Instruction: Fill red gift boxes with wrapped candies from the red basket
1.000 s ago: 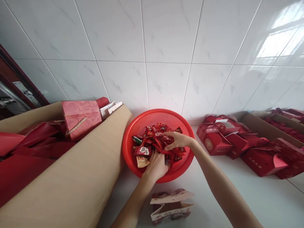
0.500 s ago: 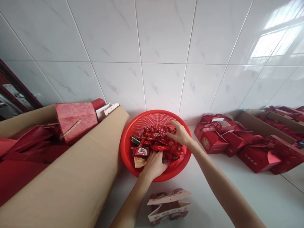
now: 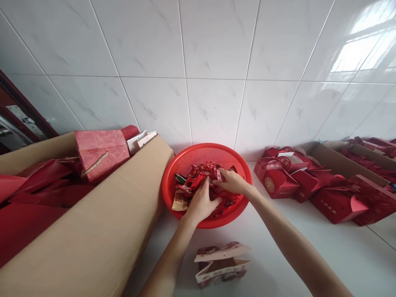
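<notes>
A red perforated plastic basket point(image 3: 206, 149) holds a heap of small wrapped candies point(image 3: 198, 170), mostly red. My left hand point(image 3: 201, 204) reaches into the pile from the front, thumb apart from the fingers, touching the wrappers; some fingertips are hidden. On the right side of the heap, my right hand point(image 3: 234, 182) pinches a small pink-and-red candy packet point(image 3: 219, 175) between thumb and fingers. A tan packet point(image 3: 180, 201) and a dark green one point(image 3: 180, 178) lie at the basket's left. In front of the basket stands a red-and-white paper box point(image 3: 221, 266), its top open.
At left is a large cardboard carton point(image 3: 123, 185) with red bags and a pink patterned gift bag point(image 3: 102, 150). Several red gift boxes point(image 3: 281, 183) sit at right, beside another carton point(image 3: 329, 161) of red items. A tiled wall point(image 3: 213, 111) rises behind.
My left hand has shifted up and deeper over the candies, its thumb spreading. My right hand has moved slightly down and now has a pink-and-red candy packet at its fingertips.
</notes>
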`<state>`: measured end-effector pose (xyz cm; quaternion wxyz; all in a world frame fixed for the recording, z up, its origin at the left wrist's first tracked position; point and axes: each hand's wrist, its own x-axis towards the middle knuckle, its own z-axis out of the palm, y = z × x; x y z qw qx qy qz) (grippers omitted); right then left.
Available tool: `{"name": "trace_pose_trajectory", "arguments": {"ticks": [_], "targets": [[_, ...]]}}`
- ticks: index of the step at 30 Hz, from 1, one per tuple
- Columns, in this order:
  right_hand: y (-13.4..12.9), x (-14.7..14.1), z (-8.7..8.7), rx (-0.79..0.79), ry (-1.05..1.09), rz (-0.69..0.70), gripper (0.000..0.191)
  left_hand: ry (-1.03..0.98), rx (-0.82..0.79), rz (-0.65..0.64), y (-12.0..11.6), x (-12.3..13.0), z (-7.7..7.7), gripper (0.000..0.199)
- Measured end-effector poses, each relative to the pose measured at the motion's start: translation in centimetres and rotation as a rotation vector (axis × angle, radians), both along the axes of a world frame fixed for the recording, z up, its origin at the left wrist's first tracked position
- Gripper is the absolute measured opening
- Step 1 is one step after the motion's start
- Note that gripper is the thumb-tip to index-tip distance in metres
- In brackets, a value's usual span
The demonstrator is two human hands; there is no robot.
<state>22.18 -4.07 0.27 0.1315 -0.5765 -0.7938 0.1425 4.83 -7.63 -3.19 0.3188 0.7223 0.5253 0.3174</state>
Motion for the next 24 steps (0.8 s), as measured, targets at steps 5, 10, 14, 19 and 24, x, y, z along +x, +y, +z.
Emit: {"name": "trace_pose_trajectory", "arguments": {"ticks": [5, 10, 14, 19, 24], "targets": [[0.6, 0.6, -0.3, 0.094, -0.009, -0.188, 0.038, -0.273, 0.059, 0.252, 1.3, -0.4, 0.0, 0.066], [1.0, 0.9, -0.8, 0.274, 0.025, 0.06, 0.059, -0.694, -0.055, 0.363, 2.3, -1.0, 0.8, 0.048], [0.5, 0.2, -0.8, 0.116, -0.164, 0.391, 0.042, -0.915, -0.01, 0.428, 2.2, -1.2, 1.7, 0.037], [-0.2, -1.1, -0.3, 0.005, -0.425, 0.285, 0.043, -1.022, -0.041, 0.456, 2.0, -1.4, 2.4, 0.033], [0.3, -1.7, 0.2, 0.006, -0.494, 0.112, 0.052, -1.062, -0.027, 0.412, 1.7, -1.5, 2.9, 0.029]]}}
